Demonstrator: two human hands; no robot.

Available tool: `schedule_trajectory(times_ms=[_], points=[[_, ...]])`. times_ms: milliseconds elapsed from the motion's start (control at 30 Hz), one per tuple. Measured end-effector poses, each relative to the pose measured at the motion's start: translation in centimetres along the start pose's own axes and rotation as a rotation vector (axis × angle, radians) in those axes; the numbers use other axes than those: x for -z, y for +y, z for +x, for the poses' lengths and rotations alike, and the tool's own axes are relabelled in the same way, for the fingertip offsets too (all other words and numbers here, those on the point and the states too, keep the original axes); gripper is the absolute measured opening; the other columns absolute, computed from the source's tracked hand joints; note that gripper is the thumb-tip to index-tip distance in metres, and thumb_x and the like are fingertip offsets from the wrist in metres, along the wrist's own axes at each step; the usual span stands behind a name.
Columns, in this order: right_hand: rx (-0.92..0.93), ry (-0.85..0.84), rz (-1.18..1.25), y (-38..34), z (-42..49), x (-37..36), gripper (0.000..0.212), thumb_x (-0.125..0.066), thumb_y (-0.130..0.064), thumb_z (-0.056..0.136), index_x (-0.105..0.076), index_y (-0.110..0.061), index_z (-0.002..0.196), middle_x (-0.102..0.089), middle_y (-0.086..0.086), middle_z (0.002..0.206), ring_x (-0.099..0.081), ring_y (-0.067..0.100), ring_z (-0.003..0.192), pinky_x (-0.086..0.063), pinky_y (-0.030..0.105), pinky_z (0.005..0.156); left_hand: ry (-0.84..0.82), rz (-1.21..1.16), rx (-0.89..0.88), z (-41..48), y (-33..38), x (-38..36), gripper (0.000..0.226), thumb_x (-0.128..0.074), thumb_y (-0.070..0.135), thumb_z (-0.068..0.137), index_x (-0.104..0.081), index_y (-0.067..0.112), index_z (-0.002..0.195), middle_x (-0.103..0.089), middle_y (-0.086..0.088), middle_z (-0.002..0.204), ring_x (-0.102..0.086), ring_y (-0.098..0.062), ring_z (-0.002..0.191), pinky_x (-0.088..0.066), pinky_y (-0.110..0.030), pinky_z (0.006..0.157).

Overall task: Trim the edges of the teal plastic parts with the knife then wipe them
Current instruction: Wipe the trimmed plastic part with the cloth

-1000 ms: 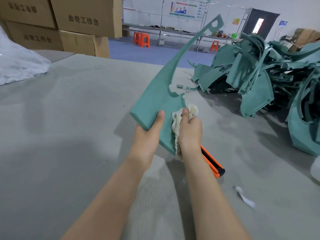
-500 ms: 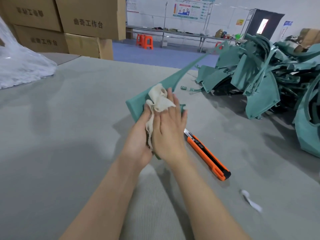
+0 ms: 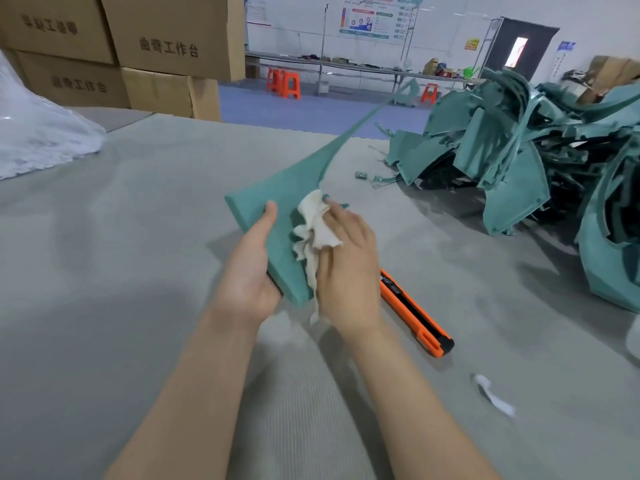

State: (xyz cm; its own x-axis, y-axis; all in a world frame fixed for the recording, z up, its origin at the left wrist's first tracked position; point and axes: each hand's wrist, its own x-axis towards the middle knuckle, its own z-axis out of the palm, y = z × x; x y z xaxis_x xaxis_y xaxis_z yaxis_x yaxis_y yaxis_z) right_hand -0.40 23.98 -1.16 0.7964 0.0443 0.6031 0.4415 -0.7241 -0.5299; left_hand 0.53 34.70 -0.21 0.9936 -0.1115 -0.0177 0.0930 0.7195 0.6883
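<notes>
Head view: long teal plastic part (image 3: 287,192) held above the grey bench (image 3: 138,237), broad end toward the camera, thin arm tapering away toward the far edge and the blue floor beyond

Gripped at its near left corner by the left hand (image 3: 247,268), thumb laid along the upper face, fingers curled out of sight beneath

Pressed on from the right by the right hand (image 3: 346,258), fingers nearly straight and laid flat, pinning a crumpled off-white cloth (image 3: 317,223) against the upper face; thumb hidden behind the cloth, a loose tail of it hanging past the part's near edge

Just right of the right wrist, lying flat on the bench and touched by neither hand: orange and black knife (image 3: 415,313), pointing diagonally away from the camera

Farther right along the bench, heaped high: tangled pile of teal parts (image 3: 519,150), well apart from the hands, with a small metal piece (image 3: 361,174) on the bench beside its near left foot

Near the right forearm, a white scrap (image 3: 493,398) on the bench

At far left, a white plastic bag (image 3: 41,140), bunched on the bench; behind it, stacked cardboard boxes (image 3: 166,39) printed with dark characters

In the background, orange stools (image 3: 284,83) beside a long work table, wall charts (image 3: 374,19) above
</notes>
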Motion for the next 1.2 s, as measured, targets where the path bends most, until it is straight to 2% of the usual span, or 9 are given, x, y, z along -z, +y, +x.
schedule_trajectory(times_ms=[133, 233, 300, 367, 533, 733, 900, 1067, 1200], points=[[-0.167, 0.363, 0.240, -0.3, 1.0, 1.6, 0.045, -0.038, -0.009, 0.089, -0.057, 0.005, 0.126, -0.042, -0.002, 0.128, -0.047, 0.023, 0.123, -0.032, 0.017, 0.105, 0.117, 0.269, -0.083, -0.1, -0.1, 0.2, 0.017, -0.050, 0.016, 0.096, -0.067, 0.015, 0.096, -0.075, -0.001, 0.085, -0.072, -0.016, 0.076, -0.058, -0.029, 0.066], [0.044, 0.167, 0.182, -2.1, 2.2, 2.0, 0.042, -0.040, -0.023, 0.094, -0.059, -0.006, 0.128, -0.045, 0.005, 0.144, -0.035, 0.024, 0.137, -0.020, 0.039, 0.118, 0.014, 0.480, -0.167, -0.7, -0.5, -0.6, 0.022, -0.052, 0.013, 0.094, -0.070, 0.024, 0.086, -0.074, 0.005, 0.082, -0.070, -0.017, 0.082, -0.058, -0.029, 0.070], [0.134, -0.051, 0.101, -2.8, 2.9, 1.7, 0.045, -0.032, -0.036, 0.098, -0.060, -0.021, 0.130, -0.043, -0.005, 0.149, -0.022, 0.016, 0.145, 0.006, 0.043, 0.116, -0.075, 0.538, -0.208, -1.4, -0.2, -0.9, 0.018, -0.056, 0.019, 0.084, -0.068, 0.028, 0.094, -0.074, 0.007, 0.090, -0.070, -0.014, 0.091, -0.057, -0.030, 0.078], [0.118, -0.067, 0.026, -2.2, 4.0, 1.6, 0.047, -0.026, -0.038, 0.099, -0.064, -0.023, 0.123, -0.054, -0.009, 0.139, -0.024, 0.013, 0.144, 0.011, 0.044, 0.114, -0.088, 0.596, -0.224, -1.8, 0.5, -0.6, 0.023, -0.057, 0.021, 0.072, -0.071, 0.024, 0.090, -0.074, 0.000, 0.088, -0.070, -0.019, 0.088, -0.057, -0.036, 0.081], [-0.102, 0.137, -0.285, 0.6, 5.6, 1.5, 0.044, -0.027, -0.029, 0.106, -0.066, -0.015, 0.092, -0.065, 0.002, 0.097, -0.052, 0.021, 0.118, -0.015, 0.045, 0.113, -0.079, 0.752, -0.226, -2.3, 1.3, -0.5, 0.004, -0.065, 0.012, 0.080, -0.066, 0.015, 0.079, -0.070, 0.003, 0.069, -0.067, -0.012, 0.067, -0.052, -0.030, 0.066], [-0.284, 0.167, -0.310, 2.6, 6.6, 0.7, 0.047, -0.020, -0.032, 0.106, -0.052, -0.018, 0.073, -0.055, -0.001, 0.077, -0.055, 0.022, 0.099, -0.023, 0.040, 0.104, -0.135, 0.881, -0.250, -2.6, 1.7, -0.4, 0.024, -0.055, 0.026, 0.070, -0.062, 0.009, 0.085, -0.065, 0.005, 0.069, -0.062, -0.011, 0.066, -0.047, -0.025, 0.060], [-0.561, 0.120, -0.358, 5.9, 7.5, 3.4, 0.055, -0.016, -0.030, 0.105, -0.062, -0.011, 0.080, -0.067, 0.014, 0.089, -0.053, 0.027, 0.083, -0.026, 0.040, 0.102, -0.166, 0.907, -0.295, -3.3, 3.1, 0.5, 0.018, -0.055, 0.024, 0.075, -0.063, 0.012, 0.086, -0.068, -0.004, 0.077, -0.066, -0.016, 0.069, -0.050, -0.031, 0.060], [-0.350, 0.139, -0.385, 4.5, 5.8, 3.1, 0.036, -0.028, -0.014, 0.101, -0.062, -0.012, 0.113, -0.061, 0.009, 0.079, -0.060, 0.031, 0.087, -0.028, 0.041, 0.102, -0.216, 0.919, -0.302, -3.2, 2.2, -0.6, 0.013, -0.055, 0.022, 0.077, -0.066, 0.016, 0.078, -0.067, 0.006, 0.069, -0.065, -0.010, 0.063, -0.048, -0.020, 0.054], [-0.189, 0.108, -0.348, 1.4, 4.8, 2.4, 0.050, -0.022, -0.029, 0.106, -0.063, -0.010, 0.084, -0.066, 0.015, 0.082, -0.049, 0.032, 0.073, -0.024, 0.036, 0.070, -0.191, 0.925, -0.283, -3.5, 2.4, -0.5, 0.014, -0.056, 0.025, 0.074, -0.063, 0.015, 0.080, -0.063, 0.004, 0.066, -0.061, -0.012, 0.062, -0.045, -0.019, 0.053]])
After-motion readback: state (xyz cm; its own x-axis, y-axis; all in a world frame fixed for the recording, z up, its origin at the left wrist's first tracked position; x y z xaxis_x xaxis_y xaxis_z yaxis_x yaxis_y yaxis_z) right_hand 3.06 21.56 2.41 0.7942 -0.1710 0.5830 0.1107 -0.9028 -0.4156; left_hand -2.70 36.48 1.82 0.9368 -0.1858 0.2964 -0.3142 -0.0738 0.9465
